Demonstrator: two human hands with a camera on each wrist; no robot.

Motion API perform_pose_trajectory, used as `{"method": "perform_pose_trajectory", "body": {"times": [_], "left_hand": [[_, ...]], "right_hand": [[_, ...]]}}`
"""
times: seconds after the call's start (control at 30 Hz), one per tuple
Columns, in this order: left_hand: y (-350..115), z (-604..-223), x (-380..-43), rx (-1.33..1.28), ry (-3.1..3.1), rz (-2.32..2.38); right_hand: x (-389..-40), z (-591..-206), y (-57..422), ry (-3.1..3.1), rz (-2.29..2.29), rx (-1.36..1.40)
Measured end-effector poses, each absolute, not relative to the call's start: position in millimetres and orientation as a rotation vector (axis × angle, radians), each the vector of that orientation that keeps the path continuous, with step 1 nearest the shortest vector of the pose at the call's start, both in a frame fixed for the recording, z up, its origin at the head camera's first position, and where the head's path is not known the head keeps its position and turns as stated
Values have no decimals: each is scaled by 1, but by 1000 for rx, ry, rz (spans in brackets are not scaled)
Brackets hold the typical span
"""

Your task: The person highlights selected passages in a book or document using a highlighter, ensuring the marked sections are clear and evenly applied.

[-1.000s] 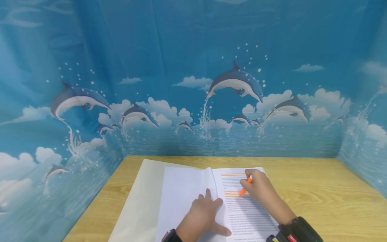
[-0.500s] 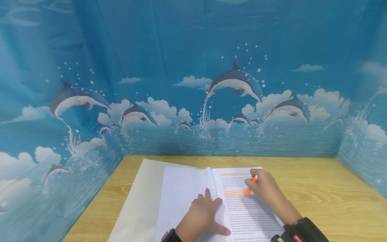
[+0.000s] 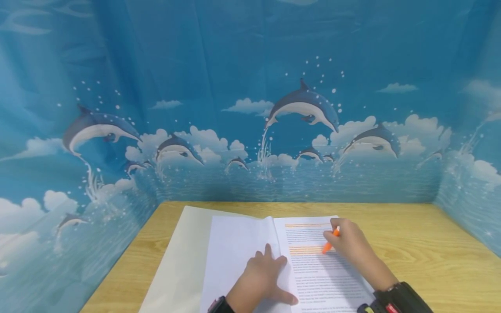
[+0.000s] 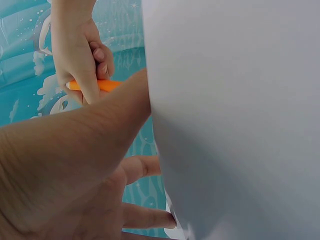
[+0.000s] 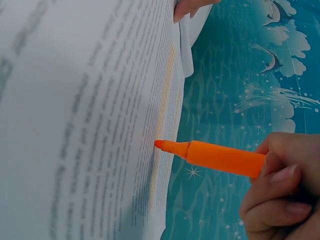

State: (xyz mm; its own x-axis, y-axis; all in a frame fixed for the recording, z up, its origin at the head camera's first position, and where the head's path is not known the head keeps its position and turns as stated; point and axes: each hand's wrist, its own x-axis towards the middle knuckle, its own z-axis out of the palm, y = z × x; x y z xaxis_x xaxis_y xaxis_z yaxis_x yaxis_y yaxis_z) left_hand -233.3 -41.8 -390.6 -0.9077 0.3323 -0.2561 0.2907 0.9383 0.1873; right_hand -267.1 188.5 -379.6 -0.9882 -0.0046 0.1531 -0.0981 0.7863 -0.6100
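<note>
An orange highlighter is pinched in my right hand, its uncapped tip touching the printed page. Orange lines mark the top of that page and a block lower down, where the tip rests. My left hand lies with spread fingers across the fold, thumb on the printed page and the other fingers on the blank left page. In the left wrist view, the right hand shows behind the left forearm, with part of the highlighter visible.
A cream cover lies open under the left page. The wooden table extends to the right. A blue dolphin-print sheet hangs behind and at both sides. Both wrists wear dark straps.
My right hand has slid rightward along a text line with the highlighter, toward the page's right edge. The left hand has stayed in place on the pages.
</note>
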Motion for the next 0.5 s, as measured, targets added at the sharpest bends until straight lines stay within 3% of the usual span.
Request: {"method": "perform_pose_trajectory", "body": {"times": [0.5], "left_hand": [[-41, -387, -230, 498, 2834, 176]], "right_hand": [[-264, -377, 203, -2864, 1007, 80]]}}
